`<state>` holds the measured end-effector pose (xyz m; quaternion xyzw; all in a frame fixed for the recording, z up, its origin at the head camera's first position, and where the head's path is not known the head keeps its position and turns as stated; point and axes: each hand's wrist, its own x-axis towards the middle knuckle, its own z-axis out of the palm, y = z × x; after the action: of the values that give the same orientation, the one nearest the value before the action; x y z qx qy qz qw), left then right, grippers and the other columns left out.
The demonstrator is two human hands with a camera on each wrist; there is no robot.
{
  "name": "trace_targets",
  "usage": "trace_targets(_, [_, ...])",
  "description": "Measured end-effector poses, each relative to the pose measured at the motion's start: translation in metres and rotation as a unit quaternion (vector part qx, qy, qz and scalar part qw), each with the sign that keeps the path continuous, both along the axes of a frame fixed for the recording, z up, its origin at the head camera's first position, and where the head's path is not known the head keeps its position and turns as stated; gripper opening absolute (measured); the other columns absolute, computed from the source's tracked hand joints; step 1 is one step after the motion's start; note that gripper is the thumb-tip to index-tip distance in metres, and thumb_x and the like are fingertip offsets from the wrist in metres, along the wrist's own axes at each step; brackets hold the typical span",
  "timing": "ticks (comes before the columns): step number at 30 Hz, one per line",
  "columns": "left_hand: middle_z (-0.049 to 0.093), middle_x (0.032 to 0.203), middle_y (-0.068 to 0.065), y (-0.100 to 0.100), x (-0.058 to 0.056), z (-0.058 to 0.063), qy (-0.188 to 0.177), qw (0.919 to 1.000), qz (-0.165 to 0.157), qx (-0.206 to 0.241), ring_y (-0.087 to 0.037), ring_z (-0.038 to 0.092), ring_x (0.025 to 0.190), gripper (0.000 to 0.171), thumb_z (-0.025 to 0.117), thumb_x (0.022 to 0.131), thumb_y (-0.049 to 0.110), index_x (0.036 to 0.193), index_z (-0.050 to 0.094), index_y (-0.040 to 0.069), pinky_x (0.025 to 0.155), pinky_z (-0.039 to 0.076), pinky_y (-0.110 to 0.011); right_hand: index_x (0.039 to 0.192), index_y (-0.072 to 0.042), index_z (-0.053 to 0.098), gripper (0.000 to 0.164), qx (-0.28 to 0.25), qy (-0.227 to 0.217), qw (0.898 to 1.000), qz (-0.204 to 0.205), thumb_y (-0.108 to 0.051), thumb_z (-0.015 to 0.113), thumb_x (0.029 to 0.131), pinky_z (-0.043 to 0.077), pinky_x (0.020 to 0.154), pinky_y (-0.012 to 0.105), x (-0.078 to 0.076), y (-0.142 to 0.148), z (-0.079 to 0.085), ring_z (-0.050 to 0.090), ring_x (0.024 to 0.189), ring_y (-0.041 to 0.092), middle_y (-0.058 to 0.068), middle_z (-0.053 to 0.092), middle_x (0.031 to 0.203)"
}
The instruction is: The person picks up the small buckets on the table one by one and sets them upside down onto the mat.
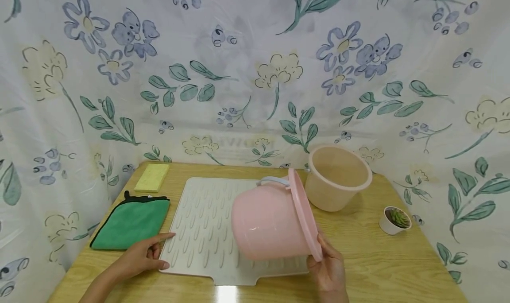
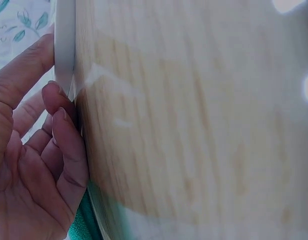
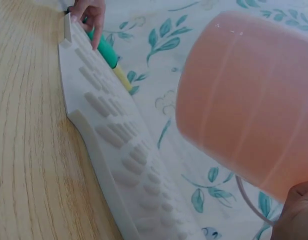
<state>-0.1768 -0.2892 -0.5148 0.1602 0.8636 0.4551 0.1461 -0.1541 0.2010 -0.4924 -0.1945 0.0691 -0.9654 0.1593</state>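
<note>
A pink bucket with a grey handle is tilted on its side above a white ribbed draining board, its mouth facing right. My right hand grips the bucket's rim at the lower right. In the right wrist view the bucket hangs clear over the board. My left hand touches the board's left edge with a straight index finger and its front left corner with the thumb. In the left wrist view the left hand's other fingers curl loosely beside the board's edge.
A peach-coloured bucket stands upright at the back right. Farther right is a small potted succulent. On the left lie a green cloth with black trim and a yellow sponge-like block. A floral curtain hangs behind the wooden table.
</note>
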Motion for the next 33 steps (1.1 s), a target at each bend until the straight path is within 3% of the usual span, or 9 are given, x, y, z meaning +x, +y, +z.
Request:
trace_targets(6, [0.050,0.077,-0.001,0.000,-0.001,-0.002,0.007,1.0000,-0.007,0.001,0.000,0.042,0.061,0.079,0.082,0.080,0.025,0.143,0.046,-0.006,0.051,0.039,-0.022,0.138,0.001,0.053,0.057,0.001,0.001,1.000,0.006,-0.011,0.006,0.108,0.056,0.071,0.021,0.003,-0.005,0.000,0.070,0.099,0.019,0.016,0.067,0.119])
trace_targets(12, [0.049,0.078,-0.001,0.001,-0.001,0.000,-0.001,1.0000,-0.002,0.001,0.000,0.042,0.061,0.077,0.081,0.082,0.024,0.143,0.045,-0.006,0.052,0.038,-0.021,0.138,0.002,0.052,0.051,-0.018,-0.007,1.000,0.009,-0.012,0.012,0.109,0.058,0.074,0.024,0.004,-0.011,-0.001,0.070,0.096,0.020,0.016,0.067,0.115])
trace_targets(17, [0.052,0.079,-0.003,0.004,0.002,0.011,-0.038,0.9992,0.015,0.007,-0.004,0.047,0.060,0.076,0.075,0.089,0.025,0.146,0.038,-0.010,0.052,0.042,-0.022,0.136,0.000,0.052,0.049,-0.037,-0.015,0.999,0.012,-0.014,0.013,0.109,0.057,0.076,0.024,0.005,-0.018,-0.003,0.071,0.096,0.020,0.016,0.068,0.113])
trace_targets(20, [0.056,0.082,-0.004,0.007,0.003,0.022,-0.040,0.9985,0.036,-0.004,-0.007,0.049,0.062,0.076,0.071,0.092,0.027,0.147,0.035,-0.011,0.054,0.045,-0.024,0.133,0.002,0.054,0.046,-0.061,-0.011,0.998,0.020,-0.013,0.017,0.110,0.057,0.079,0.025,0.004,-0.021,-0.003,0.071,0.097,0.021,0.017,0.067,0.115])
trace_targets(24, [0.060,0.100,-0.009,0.014,0.002,0.037,-0.025,0.9976,0.063,-0.016,-0.010,0.056,0.076,0.071,0.066,0.095,0.029,0.150,0.035,-0.005,0.063,0.048,-0.026,0.124,0.006,0.059,0.041,-0.089,-0.002,0.996,0.029,-0.009,0.025,0.109,0.057,0.080,0.025,0.003,-0.024,-0.003,0.070,0.095,0.022,0.020,0.067,0.113])
trace_targets(27, [0.057,0.121,-0.017,0.025,0.001,0.045,-0.019,0.9972,0.073,-0.003,-0.018,0.061,0.095,0.069,0.064,0.097,0.028,0.154,0.033,0.004,0.073,0.052,-0.029,0.121,0.007,0.060,0.037,-0.095,-0.003,0.995,0.025,-0.007,0.029,0.108,0.057,0.080,0.024,0.004,-0.027,-0.003,0.071,0.095,0.023,0.020,0.067,0.110])
trace_targets(33, [0.043,0.145,-0.025,0.048,0.003,0.055,0.025,0.9947,0.097,0.023,-0.043,0.053,0.124,0.074,0.067,0.095,0.027,0.157,0.027,0.016,0.086,0.054,-0.048,0.117,0.010,0.062,0.035,-0.100,-0.021,0.994,0.028,-0.005,0.032,0.107,0.057,0.079,0.024,0.004,-0.031,-0.003,0.072,0.095,0.025,0.021,0.068,0.106])
